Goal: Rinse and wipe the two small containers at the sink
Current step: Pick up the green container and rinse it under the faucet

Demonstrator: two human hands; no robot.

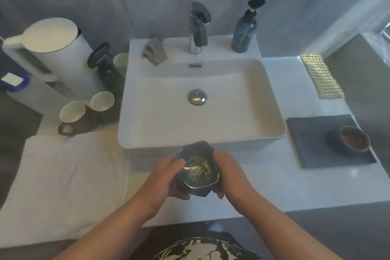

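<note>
A white counter (pixel 295 186) ran below a grey tiled wall, with a white rectangular sink (pixel 272 129) standing on it. A chrome tap (pixel 197 29) stood at the back of the sink and the drain plug (pixel 196 96) sat in the basin.

The faceted dark bowl (pixel 197 168), its inside mottled with gold, was held just in front of the sink's near edge, above the counter. The left hand (pixel 166 179) and right hand (pixel 229 172) each had their grip clamped on it, fingers curled round its opposite sides. Whether it held anything could not be told.

The small round bowl (pixel 355 138), brownish inside, sat on a dark grey mat (pixel 312 145) to the right of the sink.

A crumpled grey cloth (pixel 154 50) and a blue pump bottle (pixel 244 29) stood on the sink's back ledge. A yellowish waffle cloth (pixel 321 76) lay at the far right. To the left lay a white towel (pixel 63 175), two pale-lined cups (pixel 72 114), a dark pump bottle (pixel 103 63) and a white jug (pixel 52 48).
</note>
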